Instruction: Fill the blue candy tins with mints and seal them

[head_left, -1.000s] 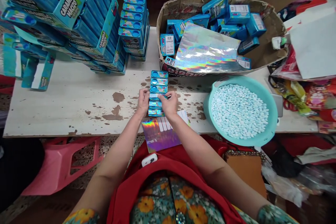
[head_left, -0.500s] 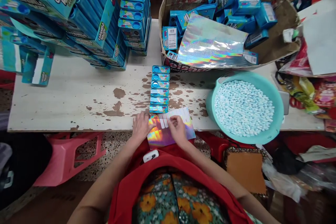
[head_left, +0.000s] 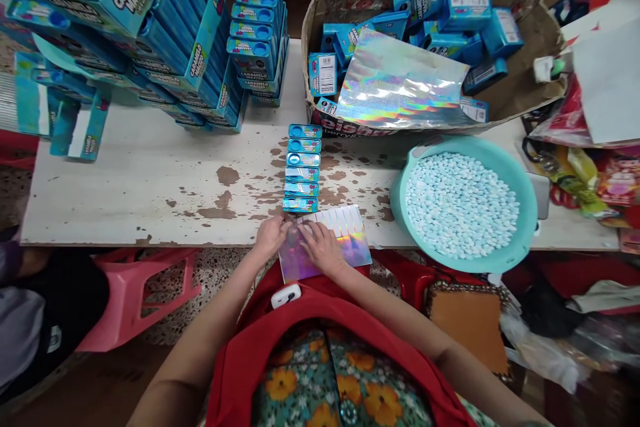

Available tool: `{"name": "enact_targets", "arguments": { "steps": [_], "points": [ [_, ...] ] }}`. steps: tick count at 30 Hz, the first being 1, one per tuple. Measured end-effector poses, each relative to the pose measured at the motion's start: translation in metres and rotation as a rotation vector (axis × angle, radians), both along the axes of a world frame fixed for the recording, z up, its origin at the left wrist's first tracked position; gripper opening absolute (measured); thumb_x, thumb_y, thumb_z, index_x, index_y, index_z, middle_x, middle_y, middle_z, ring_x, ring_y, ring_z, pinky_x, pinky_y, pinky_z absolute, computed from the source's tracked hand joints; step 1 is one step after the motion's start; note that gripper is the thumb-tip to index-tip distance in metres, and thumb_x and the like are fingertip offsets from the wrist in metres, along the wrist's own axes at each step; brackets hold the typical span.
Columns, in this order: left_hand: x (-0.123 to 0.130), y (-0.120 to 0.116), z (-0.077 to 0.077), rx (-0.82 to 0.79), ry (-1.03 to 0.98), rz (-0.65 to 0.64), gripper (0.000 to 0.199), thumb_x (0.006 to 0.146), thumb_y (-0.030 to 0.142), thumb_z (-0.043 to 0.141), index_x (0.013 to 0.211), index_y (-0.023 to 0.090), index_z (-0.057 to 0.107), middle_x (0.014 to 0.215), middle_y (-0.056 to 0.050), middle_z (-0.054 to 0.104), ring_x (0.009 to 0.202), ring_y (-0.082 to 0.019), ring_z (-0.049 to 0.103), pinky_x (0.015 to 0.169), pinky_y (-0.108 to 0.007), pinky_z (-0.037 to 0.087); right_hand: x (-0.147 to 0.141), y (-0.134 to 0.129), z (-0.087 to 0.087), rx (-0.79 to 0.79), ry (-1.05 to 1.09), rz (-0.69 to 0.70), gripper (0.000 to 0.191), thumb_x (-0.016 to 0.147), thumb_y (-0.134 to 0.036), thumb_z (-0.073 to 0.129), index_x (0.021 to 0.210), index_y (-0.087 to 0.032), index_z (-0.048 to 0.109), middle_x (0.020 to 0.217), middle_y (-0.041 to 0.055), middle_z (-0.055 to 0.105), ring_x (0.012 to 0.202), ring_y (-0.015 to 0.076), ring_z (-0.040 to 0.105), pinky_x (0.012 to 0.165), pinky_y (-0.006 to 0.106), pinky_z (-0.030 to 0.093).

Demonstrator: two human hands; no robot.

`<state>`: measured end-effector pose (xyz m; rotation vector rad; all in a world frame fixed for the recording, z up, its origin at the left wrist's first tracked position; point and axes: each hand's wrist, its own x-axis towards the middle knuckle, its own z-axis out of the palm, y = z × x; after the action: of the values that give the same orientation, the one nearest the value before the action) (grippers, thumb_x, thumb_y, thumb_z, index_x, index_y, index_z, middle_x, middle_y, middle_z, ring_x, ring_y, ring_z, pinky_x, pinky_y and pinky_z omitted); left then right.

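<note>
A shiny holographic sheet point(head_left: 325, 260) with pale strips along its top lies at the table's front edge, partly over my lap. My left hand point(head_left: 273, 235) is at its upper left corner, thumb and finger drawn together; whatever they may pinch is too small to make out. My right hand point(head_left: 321, 245) rests over the sheet, fingers spread and pointing left, close to the left fingertips. Just above the hands, several small blue tins point(head_left: 302, 174) stand in a column; the lower ones carry shiny strips across their tops.
Stacked blue boxes point(head_left: 200, 60) fill the back left, beside a column of tins point(head_left: 255, 30). A cardboard box point(head_left: 310, 27) of blue packs is behind. On the right sits a turquoise tub point(head_left: 397, 193) of pale candies. Another person's dark-clothed leg point(head_left: 75, 287) shows at far left.
My right hand has moved left across the sheet, its fingers now spread instead of pinched. My left hand has shifted slightly right, its fingers drawn together. The person at left has come further into view.
</note>
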<state>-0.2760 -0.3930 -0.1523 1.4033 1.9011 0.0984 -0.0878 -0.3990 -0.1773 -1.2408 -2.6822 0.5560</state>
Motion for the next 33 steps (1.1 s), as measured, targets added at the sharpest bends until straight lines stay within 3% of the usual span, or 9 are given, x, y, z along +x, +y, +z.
{"name": "enact_targets", "arguments": {
  "steps": [3, 7, 10, 13, 16, 21, 26, 30, 33],
  "points": [
    [0.001, 0.003, -0.002, 0.001, 0.013, 0.029, 0.021, 0.086, 0.030, 0.047, 0.096, 0.020, 0.063, 0.085, -0.007, 0.069, 0.083, -0.024, 0.063, 0.072, -0.031, 0.041, 0.009, 0.003, 0.013, -0.012, 0.086, 0.045, 0.020, 0.090, -0.028, 0.052, 0.106, -0.019, 0.062, 0.124, 0.0131, 0.058, 0.109, 0.0282, 0.052, 0.088, 0.044, 0.045],
    [0.000, -0.002, 0.006, 0.134, 0.152, 0.039, 0.018, 0.084, 0.027, 0.050, 0.093, 0.019, 0.063, 0.091, -0.009, 0.066, 0.091, -0.026, 0.058, 0.079, -0.035, 0.041, 0.016, 0.019, 0.057, -0.190, 0.327, -0.059, 0.012, 0.091, -0.023, 0.051, 0.084, -0.019, 0.060, 0.090, 0.0082, 0.067, 0.084, 0.0195, 0.058, 0.075, 0.034, 0.047],
    [0.001, -0.011, 0.031, 0.370, 0.133, 0.153, 0.016, 0.086, 0.028, 0.049, 0.086, 0.019, 0.062, 0.090, -0.009, 0.064, 0.093, -0.024, 0.056, 0.084, -0.037, 0.042, 0.016, 0.035, 0.098, -0.384, 0.528, -0.331, 0.012, 0.088, -0.027, 0.056, 0.078, -0.021, 0.057, 0.073, 0.0013, 0.062, 0.069, 0.0146, 0.056, 0.065, 0.028, 0.046],
    [0.009, -0.015, 0.069, 0.590, -0.144, 0.285, 0.018, 0.086, 0.033, 0.051, 0.094, 0.019, 0.060, 0.093, -0.006, 0.063, 0.089, -0.019, 0.057, 0.082, -0.033, 0.045, 0.011, 0.050, 0.129, -0.556, 0.680, -0.494, 0.015, 0.083, -0.031, 0.062, 0.074, -0.021, 0.055, 0.068, -0.0025, 0.059, 0.062, 0.0115, 0.053, 0.061, 0.024, 0.043],
    [0.022, -0.004, 0.099, 0.502, -0.433, 0.277, 0.042, 0.075, 0.036, 0.066, 0.113, 0.021, 0.056, 0.110, -0.007, 0.062, 0.097, -0.019, 0.058, 0.080, -0.030, 0.047, 0.003, 0.060, 0.142, -0.663, 0.806, -0.544, 0.017, 0.080, -0.033, 0.065, 0.073, -0.020, 0.056, 0.068, -0.0034, 0.057, 0.062, 0.0109, 0.052, 0.060, 0.024, 0.042],
    [0.015, 0.036, 0.103, 0.187, -0.687, 0.281, 0.021, 0.083, 0.036, 0.053, 0.078, 0.017, 0.059, 0.067, 0.000, 0.059, 0.062, -0.013, 0.055, 0.062, -0.025, 0.045, -0.020, 0.079, 0.126, -0.658, 0.879, -0.623, 0.018, 0.077, -0.037, 0.066, 0.075, -0.020, 0.060, 0.075, -0.0004, 0.058, 0.071, 0.0137, 0.055, 0.066, 0.026, 0.044],
    [-0.027, 0.091, 0.093, 0.296, -0.560, 0.199, 0.023, 0.083, 0.031, 0.051, 0.102, 0.020, 0.053, 0.061, 0.005, 0.052, 0.056, -0.011, 0.049, 0.056, -0.022, 0.039, -0.055, 0.123, 0.092, -0.251, 0.765, -0.764, 0.017, 0.072, -0.036, 0.070, 0.069, -0.020, 0.067, 0.104, 0.0066, 0.049, 0.105, 0.0219, 0.049, 0.093, 0.036, 0.040],
    [-0.046, 0.131, 0.075, 0.393, -0.408, 0.104, 0.020, 0.083, 0.024, 0.045, 0.102, 0.018, 0.049, 0.065, 0.003, 0.051, 0.061, -0.012, 0.049, 0.061, -0.024, 0.039, -0.082, 0.155, 0.070, -0.137, 0.726, -0.837, 0.015, 0.074, -0.031, 0.066, 0.067, -0.019, 0.064, 0.099, 0.0076, 0.047, 0.102, 0.0227, 0.048, 0.097, 0.039, 0.036],
    [-0.044, 0.143, 0.052, 0.385, -0.484, 0.155, 0.018, 0.082, 0.023, 0.044, 0.099, 0.018, 0.046, 0.066, 0.004, 0.049, 0.060, -0.011, 0.049, 0.061, -0.023, 0.040, -0.090, 0.166, 0.058, -0.142, 0.708, -0.875, 0.015, 0.074, -0.029, 0.063, 0.065, -0.018, 0.059, 0.093, 0.0073, 0.049, 0.094, 0.0211, 0.049, 0.093, 0.037, 0.039]
  ]
}}
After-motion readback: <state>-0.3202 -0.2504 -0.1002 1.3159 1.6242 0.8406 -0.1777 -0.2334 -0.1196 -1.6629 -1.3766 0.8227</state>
